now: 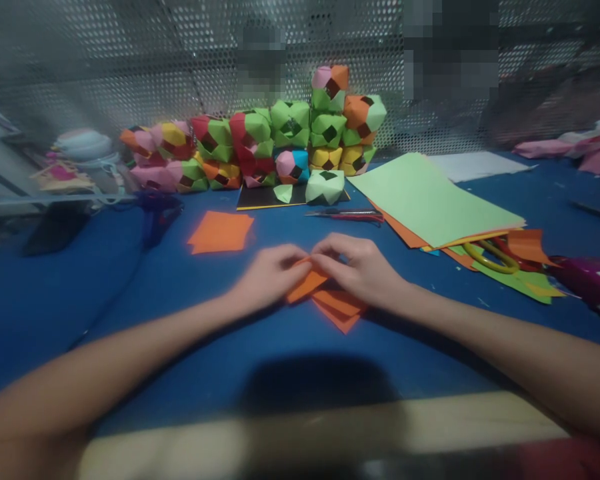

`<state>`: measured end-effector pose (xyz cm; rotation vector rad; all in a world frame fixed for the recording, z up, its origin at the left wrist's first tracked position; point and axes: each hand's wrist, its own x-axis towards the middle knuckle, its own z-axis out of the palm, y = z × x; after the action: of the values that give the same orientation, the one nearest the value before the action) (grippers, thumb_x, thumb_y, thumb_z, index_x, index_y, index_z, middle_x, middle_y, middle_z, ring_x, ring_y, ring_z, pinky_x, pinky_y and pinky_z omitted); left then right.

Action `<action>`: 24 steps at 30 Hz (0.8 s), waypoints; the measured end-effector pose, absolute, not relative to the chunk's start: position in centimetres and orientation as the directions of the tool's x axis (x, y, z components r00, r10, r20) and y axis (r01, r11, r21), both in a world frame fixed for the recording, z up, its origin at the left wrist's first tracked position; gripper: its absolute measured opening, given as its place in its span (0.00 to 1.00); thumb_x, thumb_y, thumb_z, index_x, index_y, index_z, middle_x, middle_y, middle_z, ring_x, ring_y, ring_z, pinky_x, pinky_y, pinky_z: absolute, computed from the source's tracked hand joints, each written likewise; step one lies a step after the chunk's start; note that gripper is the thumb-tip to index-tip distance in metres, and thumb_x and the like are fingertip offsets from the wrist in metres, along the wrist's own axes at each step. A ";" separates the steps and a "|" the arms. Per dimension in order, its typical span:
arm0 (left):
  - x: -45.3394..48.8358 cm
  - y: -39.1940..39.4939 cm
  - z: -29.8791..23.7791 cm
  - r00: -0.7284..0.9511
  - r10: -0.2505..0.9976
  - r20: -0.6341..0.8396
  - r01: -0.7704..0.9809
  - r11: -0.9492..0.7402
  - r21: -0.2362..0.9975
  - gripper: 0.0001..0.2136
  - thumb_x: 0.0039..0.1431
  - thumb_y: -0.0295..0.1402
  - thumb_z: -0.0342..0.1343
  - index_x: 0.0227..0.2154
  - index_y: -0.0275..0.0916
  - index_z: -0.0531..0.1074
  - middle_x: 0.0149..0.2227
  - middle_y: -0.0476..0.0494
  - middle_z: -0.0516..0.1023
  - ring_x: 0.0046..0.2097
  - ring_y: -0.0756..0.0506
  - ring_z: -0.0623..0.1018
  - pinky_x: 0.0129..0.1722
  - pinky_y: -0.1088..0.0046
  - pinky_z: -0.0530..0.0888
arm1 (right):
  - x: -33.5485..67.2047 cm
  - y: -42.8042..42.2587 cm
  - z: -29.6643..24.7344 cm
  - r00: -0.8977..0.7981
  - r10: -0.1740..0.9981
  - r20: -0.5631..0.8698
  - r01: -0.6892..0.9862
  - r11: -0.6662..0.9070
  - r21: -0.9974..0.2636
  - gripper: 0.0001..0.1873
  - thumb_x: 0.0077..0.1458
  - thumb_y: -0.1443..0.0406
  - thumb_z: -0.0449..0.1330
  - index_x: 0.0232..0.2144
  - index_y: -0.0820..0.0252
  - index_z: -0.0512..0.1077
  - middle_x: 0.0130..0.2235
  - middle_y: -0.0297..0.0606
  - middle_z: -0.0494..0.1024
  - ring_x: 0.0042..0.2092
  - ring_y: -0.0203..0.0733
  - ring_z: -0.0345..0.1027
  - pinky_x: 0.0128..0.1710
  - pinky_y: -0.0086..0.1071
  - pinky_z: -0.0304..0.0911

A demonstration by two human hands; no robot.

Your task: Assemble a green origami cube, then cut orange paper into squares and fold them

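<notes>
Between my two hands is a folded piece of orange paper (306,287), pinched at its upper edge. My left hand (273,270) closes thumb and fingers on its left side. From the right, my right hand (363,267) grips the same edge, the fingertips of both hands nearly meeting. Partly under my right hand, more folded orange papers (343,310) lie on the blue table (205,373). To the left, beyond my left hand, sits a small stack of orange squares (221,232).
Folded paper blocks (253,133) in several colours stand stacked at the back. A red-handled cutting tool (350,215) lies before them. Large green sheets (435,200), yellow-handled scissors (493,257) and a purple object (590,283) are on the right. A dark blue object (157,213) is on the left.
</notes>
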<state>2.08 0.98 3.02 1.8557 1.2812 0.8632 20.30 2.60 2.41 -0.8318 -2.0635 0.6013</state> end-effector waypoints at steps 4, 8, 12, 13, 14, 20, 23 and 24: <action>1.9 1.3 2.7 0.143 0.975 0.167 0.462 -0.215 0.861 0.07 0.53 0.34 0.57 0.24 0.38 0.70 0.25 0.52 0.71 0.29 0.50 0.68 0.32 0.73 0.66 | 20.0 2.5 2.2 -0.360 0.834 0.419 0.371 0.540 -0.756 0.09 0.54 0.60 0.61 0.34 0.59 0.69 0.33 0.36 0.76 0.31 0.37 0.67 0.31 0.32 0.64; 2.1 1.2 2.4 0.061 0.991 0.116 0.418 -0.131 0.899 0.06 0.50 0.32 0.57 0.23 0.38 0.66 0.23 0.54 0.66 0.27 0.51 0.64 0.30 0.74 0.63 | 19.8 2.4 2.0 -0.358 0.876 0.324 0.383 0.454 -0.804 0.08 0.54 0.62 0.59 0.28 0.57 0.63 0.27 0.31 0.70 0.27 0.34 0.63 0.27 0.30 0.61; 2.4 0.9 2.5 0.081 0.994 0.067 0.376 -0.093 0.922 0.07 0.49 0.32 0.57 0.23 0.39 0.65 0.23 0.55 0.65 0.26 0.52 0.64 0.29 0.74 0.63 | 19.8 2.3 1.8 -0.341 0.871 0.354 0.360 0.469 -0.807 0.05 0.54 0.65 0.57 0.28 0.57 0.63 0.28 0.31 0.70 0.29 0.34 0.63 0.29 0.30 0.62; 2.4 0.8 2.5 0.081 0.995 0.060 0.372 -0.086 0.924 0.07 0.49 0.32 0.57 0.23 0.39 0.65 0.23 0.55 0.66 0.26 0.52 0.64 0.29 0.74 0.63 | 19.8 2.4 1.7 -0.337 0.867 0.368 0.358 0.479 -0.801 0.05 0.54 0.65 0.57 0.29 0.57 0.63 0.28 0.31 0.70 0.29 0.35 0.64 0.29 0.31 0.63; 2.5 0.8 2.5 0.077 0.996 0.055 0.370 -0.080 0.925 0.07 0.49 0.32 0.57 0.23 0.39 0.64 0.23 0.55 0.66 0.27 0.52 0.64 0.29 0.74 0.63 | 19.8 2.4 1.6 -0.338 0.856 0.390 0.358 0.501 -0.788 0.04 0.54 0.66 0.57 0.29 0.57 0.64 0.29 0.32 0.70 0.29 0.35 0.64 0.30 0.31 0.63; 2.3 1.0 2.1 0.065 0.997 0.043 0.288 -0.060 0.956 0.06 0.50 0.33 0.56 0.23 0.38 0.66 0.25 0.53 0.69 0.30 0.51 0.68 0.31 0.74 0.64 | 20.0 2.8 1.1 -0.418 0.708 0.569 0.364 0.705 -0.609 0.07 0.51 0.73 0.52 0.28 0.56 0.65 0.31 0.35 0.73 0.34 0.38 0.66 0.36 0.32 0.62; 2.2 1.0 2.0 0.068 0.996 0.054 0.283 -0.071 0.957 0.06 0.51 0.32 0.56 0.24 0.38 0.66 0.26 0.52 0.69 0.30 0.50 0.67 0.31 0.73 0.64 | 20.1 2.8 1.0 -0.442 0.657 0.611 0.349 0.753 -0.558 0.08 0.53 0.74 0.52 0.29 0.57 0.66 0.32 0.36 0.73 0.35 0.38 0.66 0.36 0.33 0.62; 2.2 1.0 2.0 0.067 0.996 0.058 0.286 -0.075 0.955 0.05 0.51 0.32 0.56 0.24 0.38 0.66 0.26 0.52 0.69 0.30 0.50 0.67 0.31 0.73 0.63 | 20.1 2.8 0.9 -0.448 0.644 0.620 0.345 0.765 -0.544 0.07 0.53 0.74 0.52 0.29 0.58 0.66 0.32 0.37 0.73 0.35 0.38 0.67 0.36 0.33 0.62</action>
<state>2.24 1.04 1.96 1.5004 1.3434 1.0616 20.14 2.84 0.94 -0.7388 -2.0757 0.4294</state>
